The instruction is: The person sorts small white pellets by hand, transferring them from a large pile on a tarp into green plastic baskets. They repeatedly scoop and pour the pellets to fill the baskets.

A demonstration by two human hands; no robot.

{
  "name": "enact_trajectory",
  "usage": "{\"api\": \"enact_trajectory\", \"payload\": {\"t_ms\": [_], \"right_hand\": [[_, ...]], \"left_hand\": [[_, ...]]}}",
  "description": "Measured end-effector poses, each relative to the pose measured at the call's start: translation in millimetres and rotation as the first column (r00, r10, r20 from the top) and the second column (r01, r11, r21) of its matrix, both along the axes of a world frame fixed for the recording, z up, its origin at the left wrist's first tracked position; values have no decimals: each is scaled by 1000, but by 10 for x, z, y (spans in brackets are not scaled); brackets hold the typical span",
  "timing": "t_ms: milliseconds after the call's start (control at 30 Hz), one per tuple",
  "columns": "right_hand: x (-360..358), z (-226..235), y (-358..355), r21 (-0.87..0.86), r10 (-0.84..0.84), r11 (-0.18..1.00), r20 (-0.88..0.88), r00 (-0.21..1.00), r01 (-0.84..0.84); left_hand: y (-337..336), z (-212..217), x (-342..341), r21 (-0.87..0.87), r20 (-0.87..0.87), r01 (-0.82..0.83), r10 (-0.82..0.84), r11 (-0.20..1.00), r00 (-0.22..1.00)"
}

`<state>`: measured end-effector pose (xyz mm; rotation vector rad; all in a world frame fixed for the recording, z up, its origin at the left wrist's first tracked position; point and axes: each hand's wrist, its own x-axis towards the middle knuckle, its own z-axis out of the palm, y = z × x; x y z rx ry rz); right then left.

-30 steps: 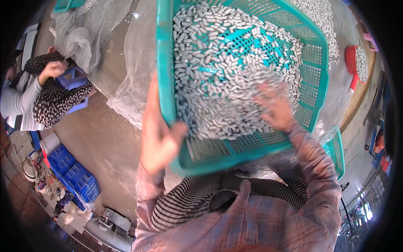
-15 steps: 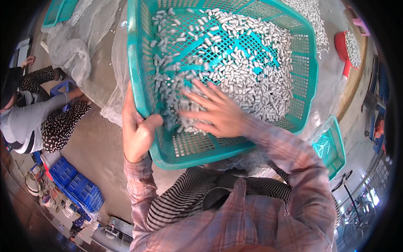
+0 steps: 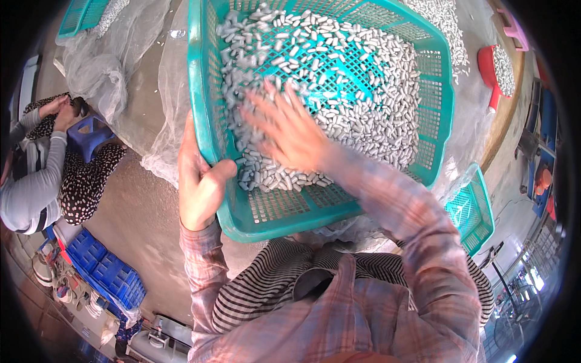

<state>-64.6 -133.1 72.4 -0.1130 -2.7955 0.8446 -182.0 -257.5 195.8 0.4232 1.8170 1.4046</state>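
Note:
A large green plastic basket (image 3: 448,103) with mesh walls is tilted in front of me above my lap. Small whitish, capsule-shaped pieces (image 3: 363,130) cover much of its bottom; green mesh shows bare in the middle. My left hand (image 3: 203,187) is closed on the basket's left rim, thumb over the edge. Inside the basket, my right hand (image 3: 289,133) lies over the pieces at the left, fingers spread and blurred by motion. Pieces beside its fingertips are blurred too. Whether its palm presses on them I cannot tell.
More whitish pieces lie on a sheet (image 3: 445,30) beyond the basket. A red scoop (image 3: 489,66) full of them is at the right. A smaller green basket (image 3: 484,212) stands by my right arm. At the left, a person sits beside a blue stool (image 3: 88,136); blue crates (image 3: 103,266) are below.
My right hand has moved up and left across the basket, shifting pieces. Those along the near left edge now lie thicker. My left hand keeps its hold. The person at the left brought their hands together.

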Motion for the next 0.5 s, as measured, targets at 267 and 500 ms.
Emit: {"api": "enact_trajectory", "payload": {"t_ms": [267,500], "right_hand": [[947,-530,1140,171,-437,894,127,891,414],[-242,-106,-85,-112,-162,981,-39,986,156]], "left_hand": [[-35,-21,22,39,-51,51,-49,998,997],[28,-72,38,-14,13,-21,21,1000,1000]]}}
